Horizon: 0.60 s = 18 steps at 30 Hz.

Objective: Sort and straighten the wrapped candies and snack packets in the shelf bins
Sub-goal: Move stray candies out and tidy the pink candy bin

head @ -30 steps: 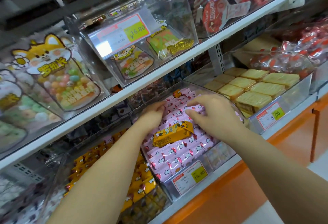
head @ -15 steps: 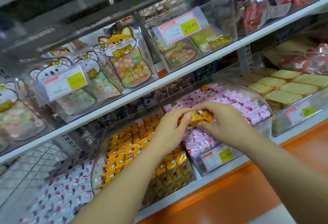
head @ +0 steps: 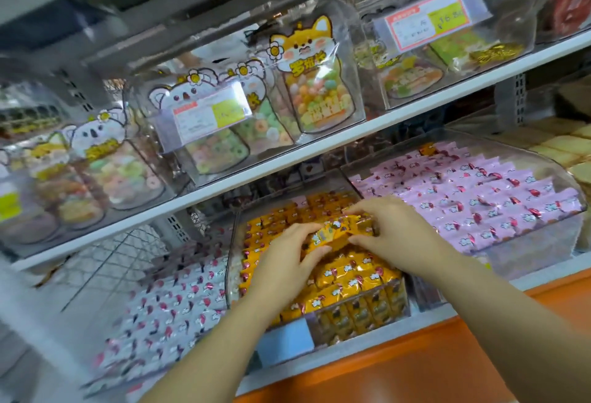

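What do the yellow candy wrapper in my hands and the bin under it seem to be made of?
The yellow wrapper looks like thin glossy plastic film, maybe foil-lined: it glints and crinkles. The bin appears to be clear rigid plastic, possibly acrylic: candies show through its shiny walls.

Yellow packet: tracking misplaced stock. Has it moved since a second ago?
Yes. Pinched between left hand and right hand, the yellow packet went left, from the pink candy bin to over the yellow candy bin.
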Available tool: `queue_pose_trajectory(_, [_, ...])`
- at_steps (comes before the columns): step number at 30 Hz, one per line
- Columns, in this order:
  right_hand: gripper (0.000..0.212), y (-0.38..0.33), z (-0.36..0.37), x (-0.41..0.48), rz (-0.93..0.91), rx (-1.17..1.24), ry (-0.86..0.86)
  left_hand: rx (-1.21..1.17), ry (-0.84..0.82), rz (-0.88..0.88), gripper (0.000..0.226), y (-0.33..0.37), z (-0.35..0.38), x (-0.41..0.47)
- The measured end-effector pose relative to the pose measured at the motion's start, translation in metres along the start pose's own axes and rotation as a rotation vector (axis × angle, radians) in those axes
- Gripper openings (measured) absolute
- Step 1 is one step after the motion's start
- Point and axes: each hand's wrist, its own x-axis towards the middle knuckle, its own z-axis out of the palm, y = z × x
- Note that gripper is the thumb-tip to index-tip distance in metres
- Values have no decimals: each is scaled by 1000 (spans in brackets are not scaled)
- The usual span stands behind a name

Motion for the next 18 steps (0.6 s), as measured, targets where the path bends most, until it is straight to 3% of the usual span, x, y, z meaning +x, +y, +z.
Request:
queue_pose_trajectory(5, [37,8,7,19,151,76,93,26,42,-107,38,-25,0,1])
queue_pose_trajectory(9, [36,20,15,32,254,115,45,62,-18,-107,38,-31,5,13])
queue_pose_trajectory(14, [34,25,20,40,270,136,51,-74,-3,-247,40,-32,5,51])
queue_pose_trajectory(18, [33,29,27,43,277,151,98,-10,-24,-364,35,-51,14,97])
